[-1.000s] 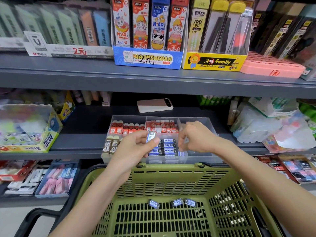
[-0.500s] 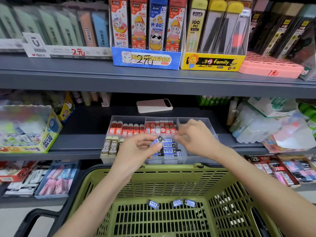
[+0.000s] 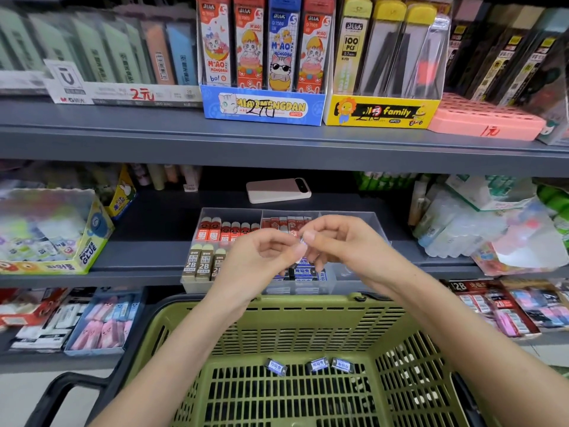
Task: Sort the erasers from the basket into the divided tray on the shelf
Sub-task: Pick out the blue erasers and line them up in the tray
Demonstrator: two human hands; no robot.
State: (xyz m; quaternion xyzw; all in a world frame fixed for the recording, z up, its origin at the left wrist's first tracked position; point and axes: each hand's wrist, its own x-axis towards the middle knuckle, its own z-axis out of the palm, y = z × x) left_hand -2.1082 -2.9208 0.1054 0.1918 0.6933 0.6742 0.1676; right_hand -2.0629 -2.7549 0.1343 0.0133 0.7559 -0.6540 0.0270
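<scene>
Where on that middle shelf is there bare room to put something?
Bare shelf lies between the glue box and the divided tray, and around the phone behind it. The tray's right-hand compartments look mostly empty. Its left and middle ones are packed, and the left hand and right hand crowd its front.

Three erasers (image 3: pixel 318 365) in the basket (image 3: pixel 277 306), divided tray (image 3: pixel 377 223) on the shelf (image 3: pixel 154 260) behind, phone (image 3: pixel 277 190) farther back.
</scene>
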